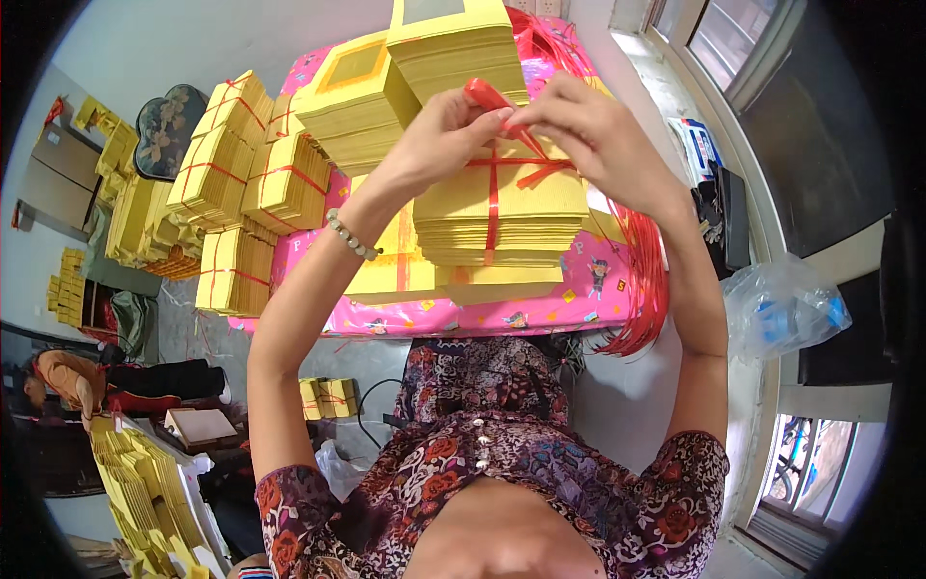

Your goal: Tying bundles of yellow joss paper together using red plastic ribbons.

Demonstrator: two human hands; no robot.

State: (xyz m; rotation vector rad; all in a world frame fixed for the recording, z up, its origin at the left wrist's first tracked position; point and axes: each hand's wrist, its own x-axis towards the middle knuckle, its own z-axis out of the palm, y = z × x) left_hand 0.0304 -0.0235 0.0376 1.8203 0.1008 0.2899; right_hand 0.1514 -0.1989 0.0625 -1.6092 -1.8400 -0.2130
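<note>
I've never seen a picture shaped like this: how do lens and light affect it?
All head view: black surrounds the rounded image; the pale window frame at right curves; light glints off the crumpled clear plastic bag; the bare left hand, bare right hand and glossy red plastic ribbon look reasonably sharp.

Through my distant camera feed, I take this for a small paper workshop. Yellow stacks (451,210) bound with red strips (493,217) crowd a pink-covered table (371,317), and I see a co-worker (72,374) bending beside further yellow piles (152,471).
</note>
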